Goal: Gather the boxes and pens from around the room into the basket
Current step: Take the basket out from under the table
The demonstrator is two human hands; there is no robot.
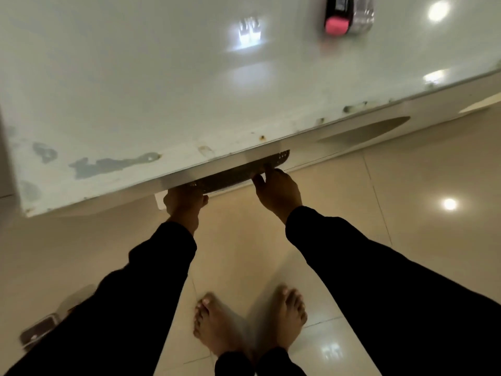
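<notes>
Both arms in black sleeves reach forward to a dark perforated basket (241, 172) that is mostly hidden beneath the edge of the glossy white worktop (162, 90) at the centre of the frame. Only its mesh rim shows as a narrow strip below the worktop's chipped, stained edge. The left hand (184, 204) has its grip curled around the basket's lower left end, fingers tucked out of sight under the edge. The right hand (276, 189) grips the rim nearer the right end, its fingers pressed on the mesh and thumb beside it. At the upper right of the frame, a blurred black object with a pink end (339, 17) lies on the worktop, well apart from the basket; what it is cannot be told. Bare feet (249, 321) stand on the shiny beige tiled floor (406, 213) at bottom centre. A blurred brown item (38, 332) sits at the lower left.
</notes>
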